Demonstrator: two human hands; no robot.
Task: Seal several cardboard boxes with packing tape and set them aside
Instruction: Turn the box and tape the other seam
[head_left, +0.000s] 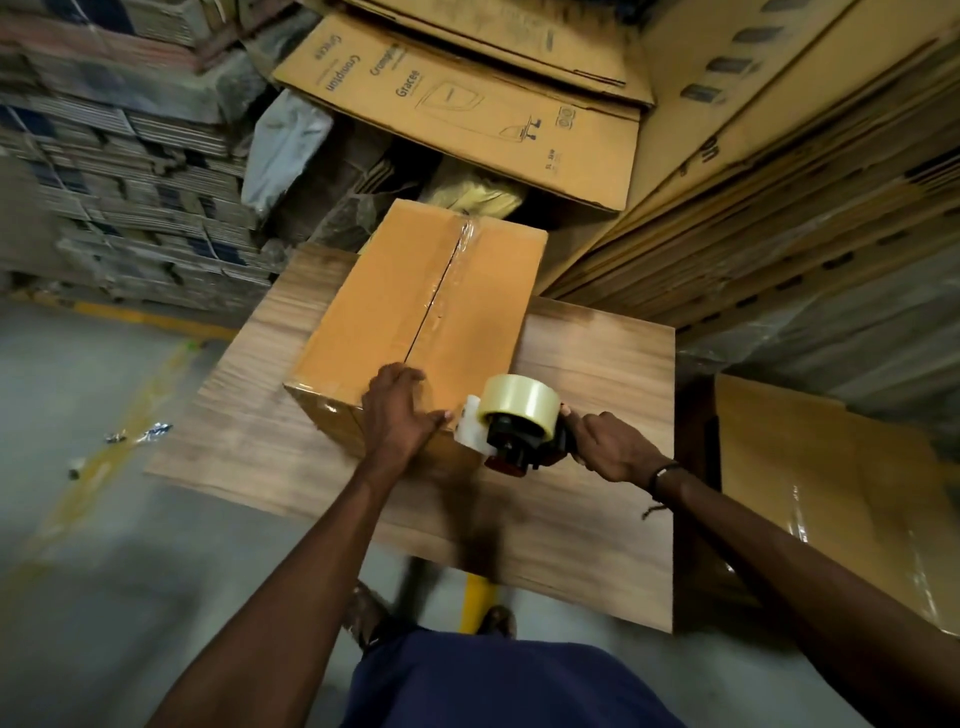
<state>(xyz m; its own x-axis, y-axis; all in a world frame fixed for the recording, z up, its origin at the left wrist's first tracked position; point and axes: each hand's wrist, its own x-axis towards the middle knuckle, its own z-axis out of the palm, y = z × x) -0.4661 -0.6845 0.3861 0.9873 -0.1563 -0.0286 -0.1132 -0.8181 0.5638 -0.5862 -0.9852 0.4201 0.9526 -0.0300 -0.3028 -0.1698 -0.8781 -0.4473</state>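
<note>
A closed brown cardboard box (405, 306) lies on a wooden table (597, 364), with clear tape running along its centre seam. My left hand (400, 410) presses flat on the box's near top edge, fingers spread. My right hand (608, 441) grips the handle of a black and red tape dispenser (519, 426) that carries a roll of clear tape. The dispenser's white front sits against the near right corner of the box, right beside my left thumb.
Another taped brown box (831, 499) stands on the floor to the right of the table. Flattened cartons (467, 109) and tall stacks of cardboard (779, 208) crowd the back and right. Bundled sheets (119, 197) are piled at left. Grey floor (104, 545) lies left.
</note>
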